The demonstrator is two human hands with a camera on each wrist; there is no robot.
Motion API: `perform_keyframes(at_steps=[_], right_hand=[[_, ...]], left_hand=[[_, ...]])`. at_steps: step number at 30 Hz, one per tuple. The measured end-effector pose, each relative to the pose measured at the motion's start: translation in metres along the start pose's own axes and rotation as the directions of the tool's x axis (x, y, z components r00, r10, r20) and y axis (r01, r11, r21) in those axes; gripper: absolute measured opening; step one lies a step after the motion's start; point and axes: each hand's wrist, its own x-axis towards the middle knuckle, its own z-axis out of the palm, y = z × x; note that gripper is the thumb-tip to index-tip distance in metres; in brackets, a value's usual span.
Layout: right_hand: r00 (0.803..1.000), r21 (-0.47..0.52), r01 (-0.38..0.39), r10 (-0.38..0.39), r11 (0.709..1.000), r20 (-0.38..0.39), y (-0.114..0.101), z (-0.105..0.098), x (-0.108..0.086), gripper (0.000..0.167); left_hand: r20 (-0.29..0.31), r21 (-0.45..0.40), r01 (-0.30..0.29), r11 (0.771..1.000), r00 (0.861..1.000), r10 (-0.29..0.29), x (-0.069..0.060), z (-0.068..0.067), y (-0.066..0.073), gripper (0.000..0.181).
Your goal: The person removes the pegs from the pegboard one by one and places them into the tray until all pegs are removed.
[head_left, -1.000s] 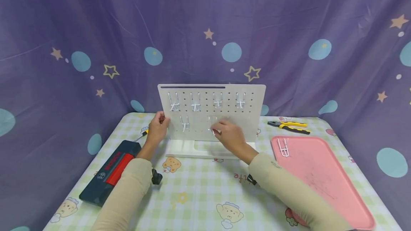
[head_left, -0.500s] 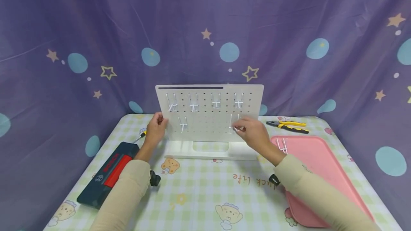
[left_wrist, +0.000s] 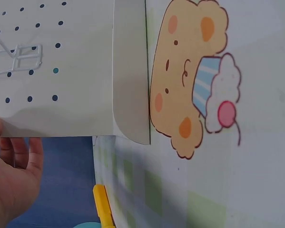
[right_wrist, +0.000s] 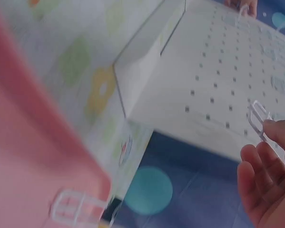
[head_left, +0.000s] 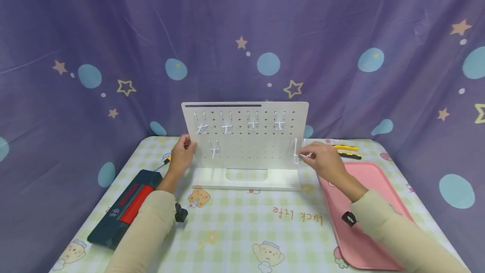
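Note:
A white pegboard stands upright on its white base. My left hand grips the board's left edge, thumb on the front and fingers behind. Beside the right edge, my right hand pinches a white wire hook between thumb and fingers. In the head view this hook overlaps the board's lower right corner area; whether it touches the holes I cannot tell. Several white hooks hang along the top row, such as one hook. Another hook hangs lower left, also seen close in the left wrist view.
A pink tray lies at the right, partly under my right arm; one white hook lies in it. Yellow-black pliers are behind the tray. At the left are a dark case with a red handle and a screwdriver.
My right hand has moved right with the hook, from the board's lower middle to its right edge. My left hand keeps its grip on the left edge.

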Motion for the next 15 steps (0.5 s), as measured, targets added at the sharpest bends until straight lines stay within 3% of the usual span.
perform_keyframes(at_steps=[15], right_hand=[[0.996, -0.062, -0.081, 0.079, 0.995, -0.033, 0.057, -0.044, -0.018, 0.012]], left_hand=[[0.030, 0.014, 0.008, 1.000, 1.000, -0.009, 0.000, -0.001, 0.002, 0.032]])
